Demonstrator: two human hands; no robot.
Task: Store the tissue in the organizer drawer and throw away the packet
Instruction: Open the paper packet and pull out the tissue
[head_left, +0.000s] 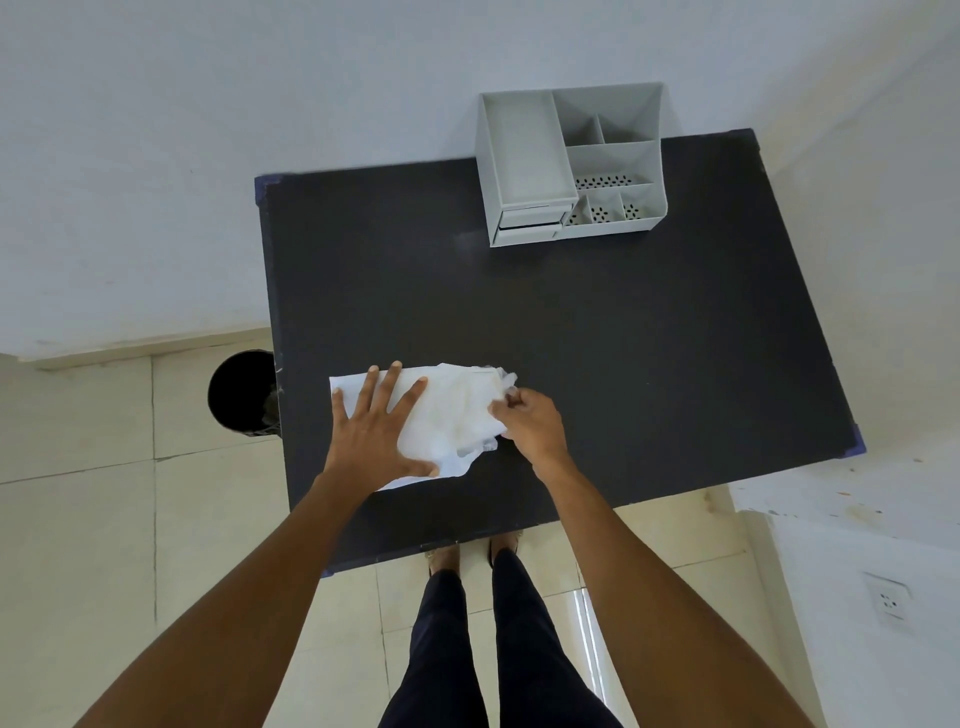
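Note:
A white tissue (353, 387) lies flat on the dark table (649, 338) near its front left. My left hand (376, 426) presses down on it with fingers spread. A crinkled clear plastic packet (462, 410) covers the tissue's right part. My right hand (527, 421) pinches the packet's right edge between thumb and fingers. A grey desk organizer (571, 161) stands at the table's far edge, with two small drawers (527, 223) at its lower front left, both looking shut.
A black round bin (241, 392) stands on the tiled floor just left of the table. White walls rise behind and to the right, with a socket (888, 603) low on the right wall. My legs stand at the table's near edge.

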